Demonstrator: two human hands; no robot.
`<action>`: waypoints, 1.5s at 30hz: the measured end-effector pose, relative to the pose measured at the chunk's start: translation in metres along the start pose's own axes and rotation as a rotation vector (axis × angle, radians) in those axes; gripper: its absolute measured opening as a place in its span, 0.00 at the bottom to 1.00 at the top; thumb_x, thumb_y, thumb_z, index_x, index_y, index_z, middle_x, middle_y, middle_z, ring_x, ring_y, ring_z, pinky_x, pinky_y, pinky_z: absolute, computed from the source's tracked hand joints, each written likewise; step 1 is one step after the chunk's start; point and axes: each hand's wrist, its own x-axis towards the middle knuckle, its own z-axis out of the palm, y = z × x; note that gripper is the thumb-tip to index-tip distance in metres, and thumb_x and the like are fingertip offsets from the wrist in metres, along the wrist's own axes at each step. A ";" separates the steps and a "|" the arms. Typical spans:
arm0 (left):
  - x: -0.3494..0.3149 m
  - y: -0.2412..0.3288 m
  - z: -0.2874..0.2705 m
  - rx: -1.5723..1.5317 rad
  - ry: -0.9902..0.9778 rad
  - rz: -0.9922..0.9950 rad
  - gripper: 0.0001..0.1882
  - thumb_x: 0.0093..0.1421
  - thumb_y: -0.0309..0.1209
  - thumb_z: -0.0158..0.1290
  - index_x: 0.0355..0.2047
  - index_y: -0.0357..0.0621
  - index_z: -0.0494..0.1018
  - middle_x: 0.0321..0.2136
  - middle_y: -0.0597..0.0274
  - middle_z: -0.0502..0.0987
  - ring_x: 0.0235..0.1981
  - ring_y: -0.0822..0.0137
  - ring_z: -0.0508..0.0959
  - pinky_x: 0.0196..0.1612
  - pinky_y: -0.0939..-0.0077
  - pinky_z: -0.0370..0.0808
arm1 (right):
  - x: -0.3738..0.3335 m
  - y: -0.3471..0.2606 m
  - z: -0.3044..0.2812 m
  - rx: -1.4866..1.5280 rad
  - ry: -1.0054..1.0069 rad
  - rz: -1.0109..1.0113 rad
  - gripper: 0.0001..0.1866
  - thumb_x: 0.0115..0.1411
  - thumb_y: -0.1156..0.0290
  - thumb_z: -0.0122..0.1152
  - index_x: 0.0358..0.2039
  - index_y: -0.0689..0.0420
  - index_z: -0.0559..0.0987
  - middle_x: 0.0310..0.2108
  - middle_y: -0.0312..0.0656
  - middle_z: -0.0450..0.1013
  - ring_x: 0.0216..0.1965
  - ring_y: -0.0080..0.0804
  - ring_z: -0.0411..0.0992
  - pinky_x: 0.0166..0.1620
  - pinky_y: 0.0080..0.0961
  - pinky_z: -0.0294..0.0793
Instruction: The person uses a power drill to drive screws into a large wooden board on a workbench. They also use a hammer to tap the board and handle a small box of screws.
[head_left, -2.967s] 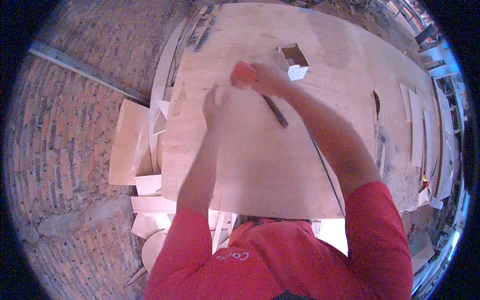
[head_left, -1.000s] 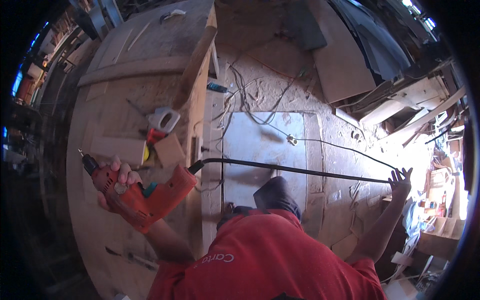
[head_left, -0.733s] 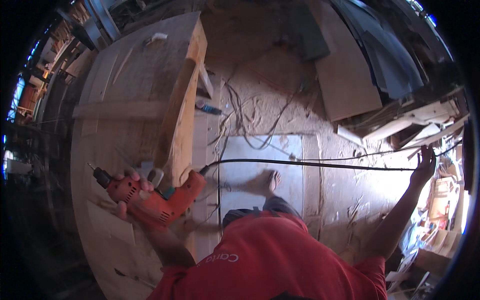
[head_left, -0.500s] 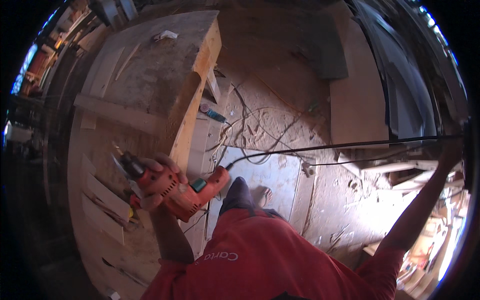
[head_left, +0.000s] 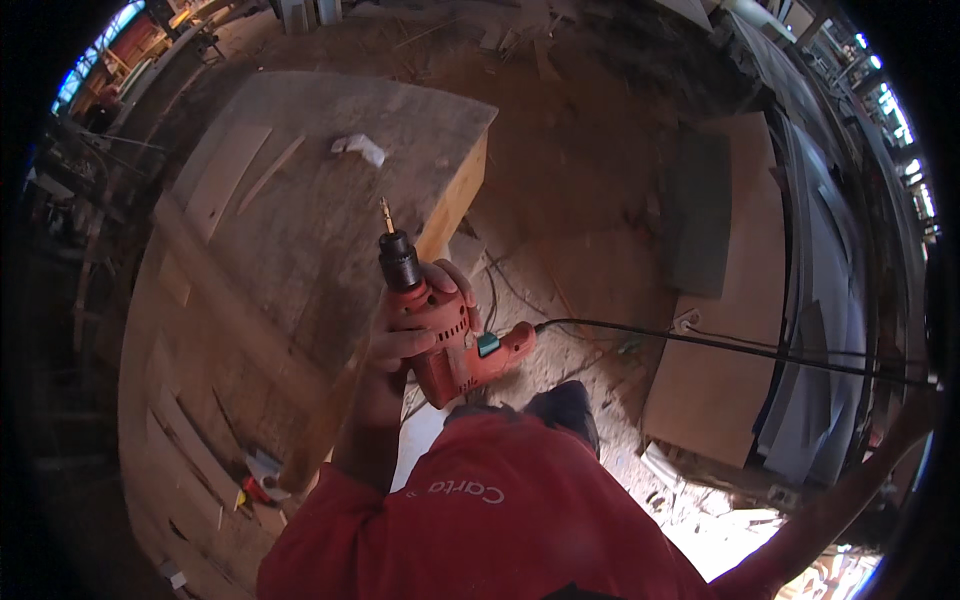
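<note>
My left hand [head_left: 402, 345] is closed round the front body of a red power drill [head_left: 445, 345], thumb and fingers on either side. A brassy drill bit [head_left: 387, 215] sticks up out of the black chuck [head_left: 399, 262]. No finger rests on the green trigger [head_left: 488, 345]. From the drill's handle a black power cord [head_left: 640, 334] stretches right to my right hand [head_left: 918, 405]. That hand is at the dark rim, closed on the cord; its fingers show poorly. A pale plug [head_left: 688, 321] hangs on a length of cord leading back toward the same hand.
On the left stands a large wooden workbench [head_left: 330, 120] bearing a crumpled white scrap [head_left: 360, 149], wood strips [head_left: 235, 180] and a small red-and-yellow thing [head_left: 256, 490]. Sheet boards [head_left: 720, 390] lean at the right. Cables lie on the dusty floor [head_left: 545, 260].
The drill has swung from pointing up-left to nearly straight up, and sits further right in the view. My right hand appears lower, still with the cord. The whole view has shifted.
</note>
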 end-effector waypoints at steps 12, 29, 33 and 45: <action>0.229 -0.140 -0.125 -0.048 0.262 0.090 0.31 0.48 0.37 0.64 0.51 0.39 0.69 0.44 0.43 0.74 0.38 0.47 0.82 0.42 0.53 0.82 | 0.129 -0.185 0.297 0.303 -0.003 -0.104 0.22 0.53 0.67 0.79 0.40 0.66 0.77 0.34 0.43 0.75 0.34 0.31 0.72 0.39 0.28 0.76; 0.675 -0.138 -0.341 0.204 0.551 -0.119 0.24 0.51 0.32 0.62 0.47 0.36 0.71 0.37 0.58 0.78 0.36 0.62 0.83 0.44 0.64 0.81 | 0.228 -0.500 0.755 0.626 -0.045 -0.103 0.23 0.50 0.64 0.83 0.36 0.64 0.79 0.34 0.48 0.78 0.34 0.41 0.76 0.38 0.36 0.80; 0.809 -0.115 -0.386 0.134 0.690 0.049 0.20 0.57 0.31 0.60 0.48 0.37 0.71 0.36 0.59 0.78 0.36 0.63 0.83 0.44 0.65 0.81 | 0.268 -0.591 0.838 0.560 -0.090 -0.022 0.21 0.51 0.65 0.82 0.35 0.64 0.79 0.33 0.48 0.78 0.34 0.44 0.76 0.39 0.38 0.79; 0.887 -0.068 -0.615 -0.022 1.144 0.381 0.21 0.58 0.33 0.60 0.50 0.39 0.70 0.36 0.55 0.78 0.37 0.55 0.83 0.40 0.58 0.82 | 0.321 -0.919 1.102 0.539 -0.128 -0.193 0.16 0.51 0.66 0.77 0.31 0.61 0.79 0.31 0.51 0.77 0.34 0.52 0.75 0.42 0.45 0.77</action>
